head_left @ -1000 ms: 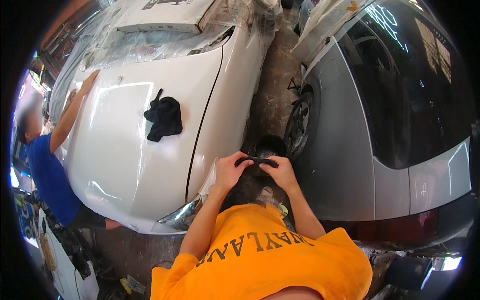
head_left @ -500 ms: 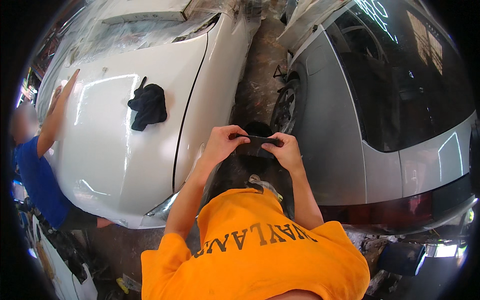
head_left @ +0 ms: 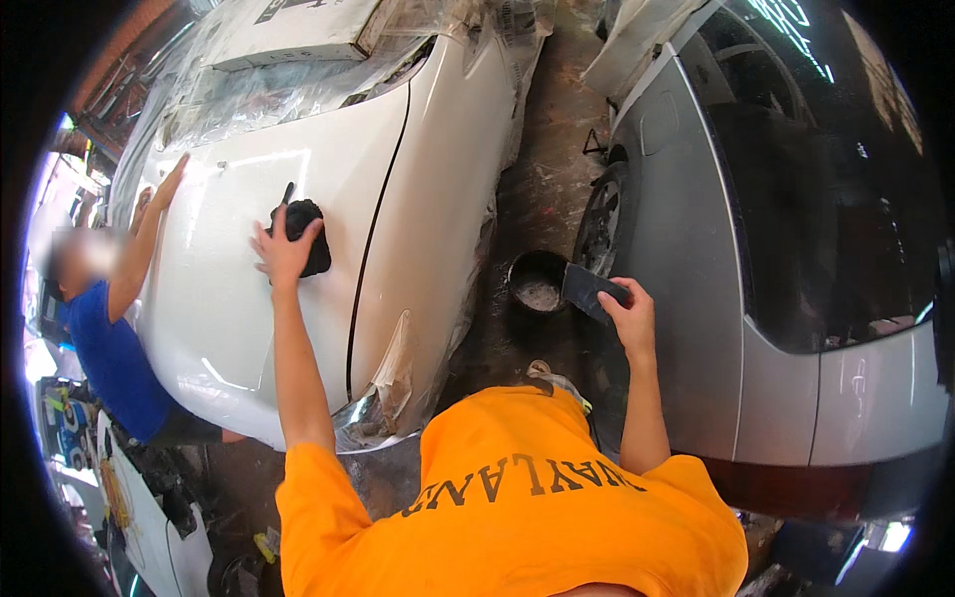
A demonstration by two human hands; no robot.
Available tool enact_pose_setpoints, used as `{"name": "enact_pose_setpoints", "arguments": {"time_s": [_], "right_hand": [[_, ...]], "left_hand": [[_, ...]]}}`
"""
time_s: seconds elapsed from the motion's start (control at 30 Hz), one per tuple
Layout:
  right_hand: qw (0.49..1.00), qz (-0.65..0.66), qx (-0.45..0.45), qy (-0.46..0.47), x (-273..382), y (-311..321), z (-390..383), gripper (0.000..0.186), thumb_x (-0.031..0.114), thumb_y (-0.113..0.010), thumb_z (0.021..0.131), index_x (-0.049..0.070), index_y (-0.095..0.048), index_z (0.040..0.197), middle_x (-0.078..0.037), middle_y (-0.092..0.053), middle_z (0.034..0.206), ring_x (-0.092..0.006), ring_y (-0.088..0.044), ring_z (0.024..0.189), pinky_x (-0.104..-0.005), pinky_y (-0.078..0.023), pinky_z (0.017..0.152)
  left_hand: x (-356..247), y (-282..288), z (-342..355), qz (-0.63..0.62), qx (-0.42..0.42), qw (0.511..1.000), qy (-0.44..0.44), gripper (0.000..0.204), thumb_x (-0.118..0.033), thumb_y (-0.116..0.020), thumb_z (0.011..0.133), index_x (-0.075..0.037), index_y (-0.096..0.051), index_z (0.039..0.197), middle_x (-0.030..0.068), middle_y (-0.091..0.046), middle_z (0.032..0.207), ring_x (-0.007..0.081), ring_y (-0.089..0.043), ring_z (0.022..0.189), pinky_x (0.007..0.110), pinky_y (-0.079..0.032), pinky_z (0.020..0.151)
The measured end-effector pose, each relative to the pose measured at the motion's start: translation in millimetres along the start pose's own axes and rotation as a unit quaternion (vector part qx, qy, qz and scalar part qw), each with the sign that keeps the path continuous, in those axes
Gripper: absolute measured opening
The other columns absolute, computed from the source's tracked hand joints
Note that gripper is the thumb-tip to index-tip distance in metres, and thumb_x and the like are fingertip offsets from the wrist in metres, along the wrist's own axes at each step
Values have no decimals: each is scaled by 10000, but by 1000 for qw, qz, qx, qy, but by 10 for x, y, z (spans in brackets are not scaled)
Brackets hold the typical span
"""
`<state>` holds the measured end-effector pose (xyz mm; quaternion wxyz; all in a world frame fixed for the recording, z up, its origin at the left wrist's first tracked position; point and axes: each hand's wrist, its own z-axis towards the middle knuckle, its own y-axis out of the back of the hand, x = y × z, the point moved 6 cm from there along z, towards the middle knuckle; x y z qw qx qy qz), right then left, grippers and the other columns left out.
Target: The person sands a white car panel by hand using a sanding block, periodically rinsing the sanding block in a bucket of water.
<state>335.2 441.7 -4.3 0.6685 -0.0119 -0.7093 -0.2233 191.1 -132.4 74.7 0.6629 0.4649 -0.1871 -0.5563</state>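
Note:
On the hood of a white car [head_left: 308, 338] lies a bunched black cloth [head_left: 316, 261]. My left hand [head_left: 288, 251] rests over it with fingers spread, touching the cloth but not closed round it. My right hand [head_left: 635, 316] pinches one end of a dark grey rectangular sheet [head_left: 585, 291] that looks like sandpaper. That sheet is held in the air between the two cars, beside the rim of a black bucket [head_left: 517, 298] standing on the floor. Pale contents show inside the bucket.
A silver car [head_left: 686, 269] with dark glass stands close on my right. Plastic sheeting [head_left: 288, 104] covers the white car's windscreen, with a white box [head_left: 288, 35] on top. To the left, a person in a blue shirt [head_left: 114, 358] has their hands on the hood.
My hands have parted: the left has gone from the sheet to the black cloth on the hood. The right keeps the sheet, now lower right, and the bucket has come into fuller view.

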Motion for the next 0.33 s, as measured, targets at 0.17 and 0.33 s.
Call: {"name": "enact_pose_setpoints", "arguments": {"time_s": [0.17,0.33], "right_hand": [[999,24,-5,-32,-742,167,316,294,141,-773,846,1,-680,1086,-68,-690,880,-128,-622,785,-289,-498,714],[997,42,48,-36,-1082,-13,650,285,135,-752,866,21,-688,1120,-103,-721,944,-139,-665,881,-281,-517,798]], "left_hand": [[-723,-427,-658,-56,-77,979,-182,683,-569,-852,664,-119,-653,1138,191,-574,1312,400,-546,1201,515,-468,966],[-1526,-993,-647,-13,110,958,-265,469,-420,-886,665,-141,-637,948,103,-623,1151,314,-593,1059,454,-513,868]]}}
